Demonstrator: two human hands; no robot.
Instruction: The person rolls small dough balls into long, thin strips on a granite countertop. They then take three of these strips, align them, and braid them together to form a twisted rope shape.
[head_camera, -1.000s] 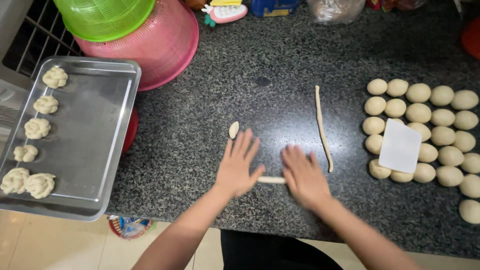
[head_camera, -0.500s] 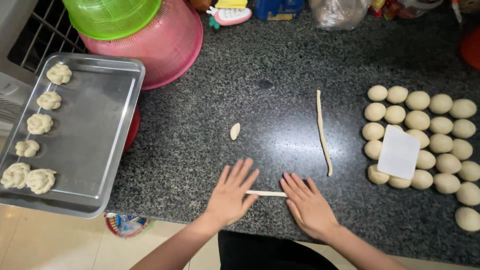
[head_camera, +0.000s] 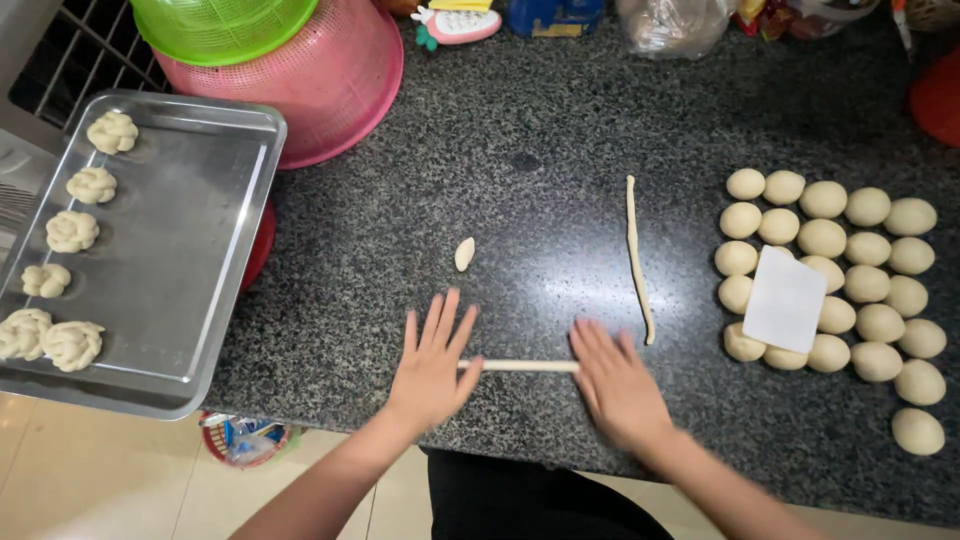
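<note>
**Dough rope half rolled, many balls left**

Head view: I saw left hand (head_camera: 432, 362) and right hand (head_camera: 617, 382) flat, fingers spread, pressing the ends of a dough rope (head_camera: 522, 366) near the counter's front edge. One finished rope (head_camera: 637, 257) lay beside it; six shaped pcs on the tray (head_camera: 190, 260); approx. 20+ dough balls (head_camera: 850, 285) unrolled.

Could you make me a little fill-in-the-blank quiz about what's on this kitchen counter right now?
1. Both hands, left hand and right hand, press flat on a thin dough ____.
2. The knotted dough pieces sit on a metal ____.
3. A white scraper lies on the dough ____.
4. The green basket sits on a ____ one.

Missing words: rope; tray; balls; pink
</note>
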